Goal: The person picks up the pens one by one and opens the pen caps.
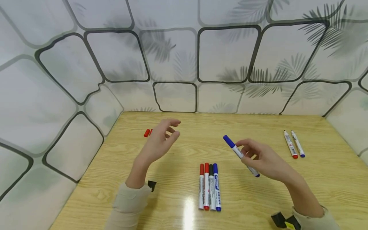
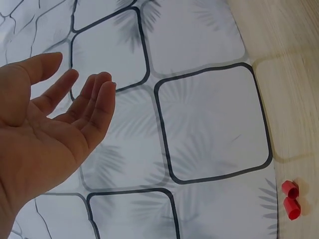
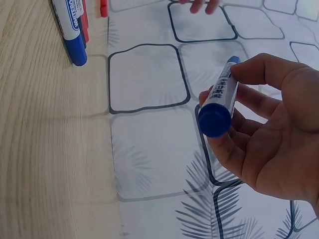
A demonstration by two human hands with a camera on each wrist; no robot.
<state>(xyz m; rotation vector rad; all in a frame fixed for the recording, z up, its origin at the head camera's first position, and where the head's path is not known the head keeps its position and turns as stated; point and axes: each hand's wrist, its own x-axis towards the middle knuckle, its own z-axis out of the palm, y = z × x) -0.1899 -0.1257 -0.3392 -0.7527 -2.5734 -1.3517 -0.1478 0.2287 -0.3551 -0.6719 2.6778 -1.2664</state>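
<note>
Blue marker (image 1: 237, 151) pinched in narrow right grip (image 1: 264, 161), apparently by fingertips (image 3: 244, 72).

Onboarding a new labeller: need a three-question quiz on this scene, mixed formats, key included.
1. Multiple choice. In the head view, how many markers form the row of slim white cylindrical markers on the pale wood-grain table, between the hands? A: three. B: four. C: six.
2. True or false: the person's bare left hand grips a small red cylindrical cap.
3. Fill in: the person's bare right hand holds a white cylindrical marker capped in ____.

Key:
1. B.
2. False; its fingers are relaxed and hold nothing.
3. Blue.
</note>
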